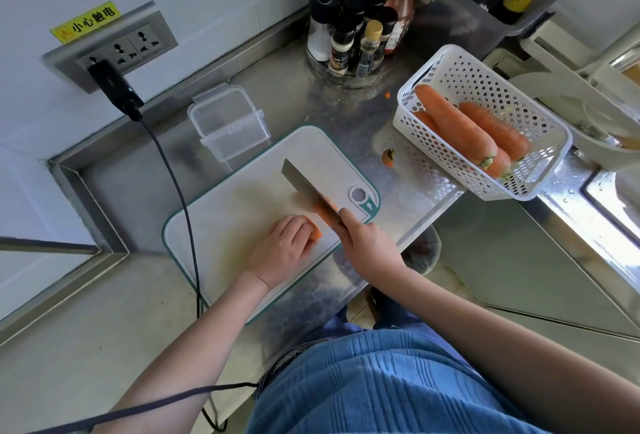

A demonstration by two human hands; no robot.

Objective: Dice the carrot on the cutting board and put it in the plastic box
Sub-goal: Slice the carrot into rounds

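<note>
Steel desk (332, 111) carries the cutting board (225, 205); left hand (280, 250) presses the carrot (316, 231), right hand (363, 243) grips the cleaver (304, 184) just right of it; plastic box (228, 121) sits empty beyond.

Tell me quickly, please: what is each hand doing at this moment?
Left hand: fingers curled over the carrot, holding it down on the cutting board.
Right hand: closed around the handle of the knife.
</note>
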